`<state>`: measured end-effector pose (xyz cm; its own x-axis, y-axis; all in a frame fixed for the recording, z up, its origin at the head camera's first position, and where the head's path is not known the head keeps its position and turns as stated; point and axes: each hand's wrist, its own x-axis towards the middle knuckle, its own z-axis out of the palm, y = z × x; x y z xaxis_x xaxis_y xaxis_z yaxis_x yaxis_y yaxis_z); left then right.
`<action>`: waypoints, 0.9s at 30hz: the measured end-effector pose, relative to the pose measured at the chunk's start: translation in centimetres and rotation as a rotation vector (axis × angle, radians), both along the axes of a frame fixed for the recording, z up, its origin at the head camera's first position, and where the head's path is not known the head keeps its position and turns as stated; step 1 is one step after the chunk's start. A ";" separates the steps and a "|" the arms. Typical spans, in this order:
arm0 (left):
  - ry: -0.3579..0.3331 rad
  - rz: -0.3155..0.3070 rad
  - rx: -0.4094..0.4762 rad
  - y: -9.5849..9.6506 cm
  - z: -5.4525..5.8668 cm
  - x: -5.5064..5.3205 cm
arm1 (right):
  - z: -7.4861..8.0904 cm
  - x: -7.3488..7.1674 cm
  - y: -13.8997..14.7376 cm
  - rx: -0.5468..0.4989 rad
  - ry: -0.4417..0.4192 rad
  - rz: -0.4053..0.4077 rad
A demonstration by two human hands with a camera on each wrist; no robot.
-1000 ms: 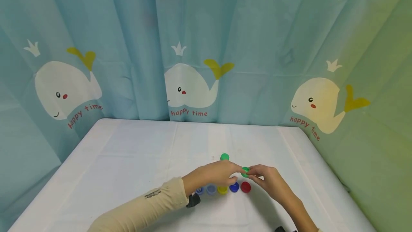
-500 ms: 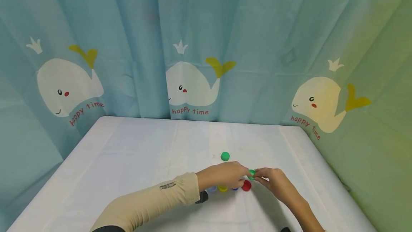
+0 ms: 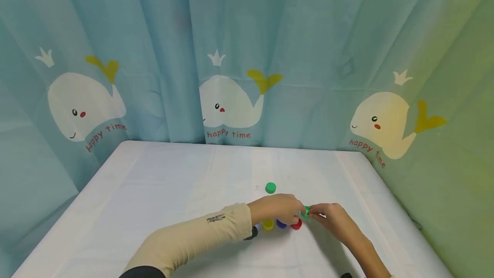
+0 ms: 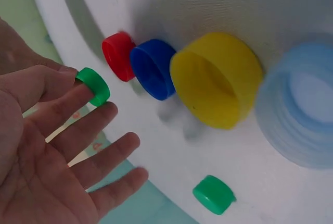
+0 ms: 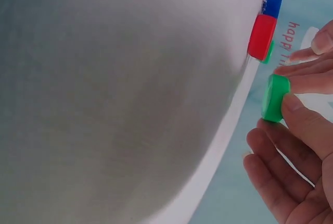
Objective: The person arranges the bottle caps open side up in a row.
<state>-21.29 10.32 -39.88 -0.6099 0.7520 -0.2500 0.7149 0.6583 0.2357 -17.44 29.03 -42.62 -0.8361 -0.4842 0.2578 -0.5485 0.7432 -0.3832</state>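
My right hand [image 3: 336,221] pinches a small green bottle cap [image 5: 277,98] between thumb and index finger, holding it on edge near the red cap [image 5: 261,37]. Its other fingers extend loosely below. From the left, my left hand [image 3: 279,208] reaches across; its straight index finger meets the held cap at the hollow side [image 4: 92,86]. The left thumb stands apart from the cap in the right wrist view, and the remaining left fingers are spread. A second green cap [image 3: 271,188] lies on the table beyond my left hand.
Beside the red cap, a row on the white-covered table [image 3: 173,183] continues with a blue cap [image 4: 153,70], a yellow cap [image 4: 217,81] and a translucent light-blue cap [image 4: 299,107]. A blue whale-print curtain [image 3: 316,55] hangs behind the table.
Both hands have shifted slightly right and toward me with the green cap. My left forearm now hides more of the row's left end. The far green cap shows fully.
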 end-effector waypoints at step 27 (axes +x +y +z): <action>0.035 -0.016 -0.109 0.9 -0.5 0.4 | -0.5 -0.1 0.3 0.042 -0.183 0.005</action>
<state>-20.88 11.18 -40.39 -0.6080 0.7309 -0.3102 0.7318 0.6674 0.1380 -17.53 29.33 -43.07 -0.8649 -0.4953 0.0812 -0.4759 0.7580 -0.4460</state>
